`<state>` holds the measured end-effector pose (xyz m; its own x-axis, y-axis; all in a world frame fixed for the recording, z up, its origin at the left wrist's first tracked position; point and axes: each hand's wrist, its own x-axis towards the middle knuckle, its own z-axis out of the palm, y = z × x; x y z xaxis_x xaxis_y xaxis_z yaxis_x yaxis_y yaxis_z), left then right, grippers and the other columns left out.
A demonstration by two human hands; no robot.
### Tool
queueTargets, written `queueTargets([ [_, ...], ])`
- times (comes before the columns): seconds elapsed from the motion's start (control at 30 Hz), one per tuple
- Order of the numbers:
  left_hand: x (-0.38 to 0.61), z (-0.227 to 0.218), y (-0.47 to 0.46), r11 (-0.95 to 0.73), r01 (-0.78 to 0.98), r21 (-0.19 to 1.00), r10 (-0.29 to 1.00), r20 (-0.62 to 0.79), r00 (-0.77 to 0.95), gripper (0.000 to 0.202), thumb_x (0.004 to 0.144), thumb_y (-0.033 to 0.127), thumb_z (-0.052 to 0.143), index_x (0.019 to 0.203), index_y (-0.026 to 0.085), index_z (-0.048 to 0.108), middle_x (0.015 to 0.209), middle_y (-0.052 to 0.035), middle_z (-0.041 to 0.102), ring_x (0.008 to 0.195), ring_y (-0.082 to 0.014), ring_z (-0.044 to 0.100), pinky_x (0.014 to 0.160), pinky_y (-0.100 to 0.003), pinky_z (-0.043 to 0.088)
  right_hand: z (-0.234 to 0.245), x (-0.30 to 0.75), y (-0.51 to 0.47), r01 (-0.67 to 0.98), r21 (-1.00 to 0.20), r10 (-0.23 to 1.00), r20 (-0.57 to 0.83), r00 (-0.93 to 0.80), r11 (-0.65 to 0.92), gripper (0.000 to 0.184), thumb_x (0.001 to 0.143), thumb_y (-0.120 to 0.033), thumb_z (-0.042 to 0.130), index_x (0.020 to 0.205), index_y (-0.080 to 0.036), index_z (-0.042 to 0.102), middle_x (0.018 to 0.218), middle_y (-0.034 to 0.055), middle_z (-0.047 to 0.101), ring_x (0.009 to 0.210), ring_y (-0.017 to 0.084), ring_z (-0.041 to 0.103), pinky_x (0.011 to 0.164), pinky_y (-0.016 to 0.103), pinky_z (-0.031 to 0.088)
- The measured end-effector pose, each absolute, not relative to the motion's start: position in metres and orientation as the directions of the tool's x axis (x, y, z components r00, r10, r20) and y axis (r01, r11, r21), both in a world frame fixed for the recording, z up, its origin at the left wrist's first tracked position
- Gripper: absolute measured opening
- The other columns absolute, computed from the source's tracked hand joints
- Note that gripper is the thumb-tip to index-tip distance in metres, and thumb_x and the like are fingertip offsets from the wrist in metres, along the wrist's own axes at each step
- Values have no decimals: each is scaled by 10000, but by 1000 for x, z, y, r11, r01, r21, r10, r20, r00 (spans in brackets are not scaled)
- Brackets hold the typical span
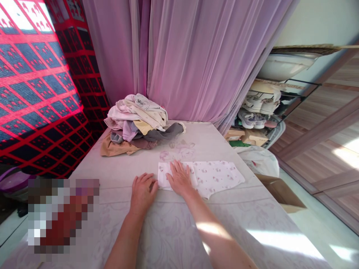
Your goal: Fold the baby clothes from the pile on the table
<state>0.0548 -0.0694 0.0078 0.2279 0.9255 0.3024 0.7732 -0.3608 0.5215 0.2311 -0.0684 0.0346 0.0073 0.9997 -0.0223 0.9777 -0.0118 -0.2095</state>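
A white baby garment with a small pink print (215,178) lies flat on a pale quilted bed surface (174,228), its left part folded over. My right hand (179,178) presses flat on that fold, fingers spread. My left hand (143,192) rests on the surface, its fingertips at the garment's left edge and holding nothing. Farther back stands a loose pile of folded and crumpled clothes (137,125) in cream, grey, lilac and tan, apart from both hands.
A sheer lilac curtain (185,56) hangs behind the bed, beside a red and black patterned cloth (36,97). On the right are a rack of shoes (258,108), a white basin (283,65), a white plastic bag (259,160) and a cardboard box (280,193). A pixelated patch covers the lower left.
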Motion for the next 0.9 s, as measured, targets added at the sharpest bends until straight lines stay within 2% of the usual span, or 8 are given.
queueTargets([
  [0.1,55,8,-69,-358,776,519,928,287,236,219,847,319,515,857,273,729,1191,-36,694,1216,-279,537,1091,-570,293,34,235,-76,973,-225,995,-96,23,-45,609,969,-474,276,1494,-168,301,1588,112,197,1457,276,160,1135,607,86],
  [0.2,55,9,-68,-346,778,525,936,256,242,241,846,285,496,861,279,736,1212,-29,686,1241,-278,524,1093,-576,291,37,227,-85,963,-259,996,-37,-81,68,628,948,-494,333,1482,-163,322,1591,114,195,1456,271,158,1150,557,104],
  [0.33,51,5,-63,-333,782,526,942,220,253,313,784,147,467,840,290,739,1241,-6,670,1280,-271,499,1103,-580,284,39,206,-103,936,-297,982,31,-187,187,566,882,-473,489,1369,-188,458,1511,116,376,1399,263,285,1125,473,222],
  [0.43,48,-3,-58,-322,759,567,945,237,224,362,747,89,429,842,269,728,1251,-13,664,1278,-258,505,1104,-562,307,38,193,-110,950,-286,990,97,-103,127,442,843,-441,573,1209,-192,559,1395,117,495,1285,269,412,1043,432,336],
  [0.53,44,-10,-55,-312,704,638,942,302,144,336,745,98,402,832,236,696,1221,-42,678,1217,-236,558,1089,-508,365,41,187,-108,967,-254,995,95,20,5,370,828,-446,613,1081,-176,604,1203,126,589,1103,274,517,906,405,430],
  [0.63,43,-13,-54,-314,664,679,937,334,102,288,739,130,415,821,238,668,1179,-40,696,1166,-220,593,1087,-478,382,46,183,-102,979,-197,997,56,56,-44,322,842,-419,602,1029,-158,627,1072,134,614,1023,287,543,828,413,457],
  [0.77,44,-13,-54,-310,647,697,937,338,86,260,743,157,419,810,240,656,1168,-41,701,1156,-218,600,1100,-490,360,53,182,-97,990,-139,1000,1,-22,22,229,892,-250,489,996,-144,664,994,136,653,976,265,592,776,367,461],
  [0.9,45,-13,-54,-324,629,707,932,352,85,243,749,183,429,809,247,655,1159,-38,705,1130,-212,608,1100,-489,358,70,195,-94,977,-203,998,-13,63,-64,277,905,-240,421,957,-182,687,945,105,702,851,216,646,704,303,443],
])
